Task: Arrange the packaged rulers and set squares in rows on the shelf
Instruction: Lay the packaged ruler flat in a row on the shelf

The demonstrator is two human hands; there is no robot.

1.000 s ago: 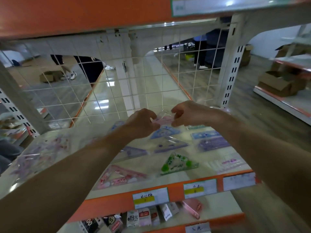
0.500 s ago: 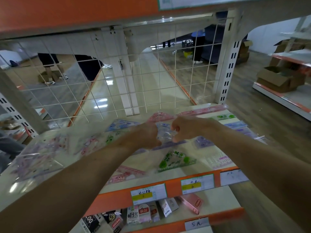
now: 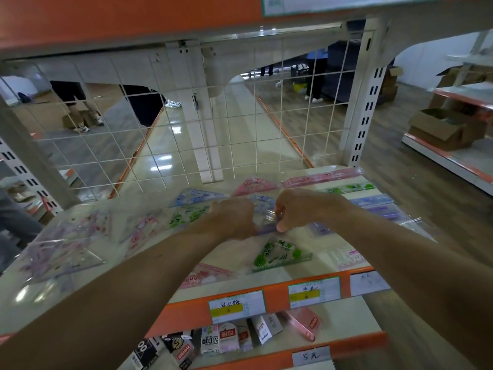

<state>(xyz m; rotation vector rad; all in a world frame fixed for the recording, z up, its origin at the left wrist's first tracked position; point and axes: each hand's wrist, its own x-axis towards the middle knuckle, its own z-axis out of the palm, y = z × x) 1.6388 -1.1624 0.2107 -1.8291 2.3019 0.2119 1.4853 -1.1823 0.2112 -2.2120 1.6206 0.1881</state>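
Observation:
Both hands meet over the middle of the cream shelf [image 3: 234, 256]. My left hand [image 3: 233, 217] and my right hand [image 3: 298, 209] each pinch one side of a clear packaged purple set square [image 3: 265, 220], held low just above the shelf. Around it lie more packets: a green set square [image 3: 280, 255] in front, a pink one [image 3: 205, 275] at the front left, blue [image 3: 197, 196] and pink [image 3: 253, 186] ones behind. Packaged rulers, pink [image 3: 322, 177], green [image 3: 352, 187] and purple [image 3: 373, 201], lie in rows at the right.
A loose pile of clear packets [image 3: 61, 247] covers the shelf's left part. A white wire grid [image 3: 186, 134] backs the shelf and an orange shelf edge [image 3: 120, 14] hangs overhead. Price tags [image 3: 236, 305] line the front rail; small boxes [image 3: 226, 339] stand on the shelf below.
Both hands have come down and toward me with the packet, from the back row to just above the shelf's middle. The view has tilted up slightly.

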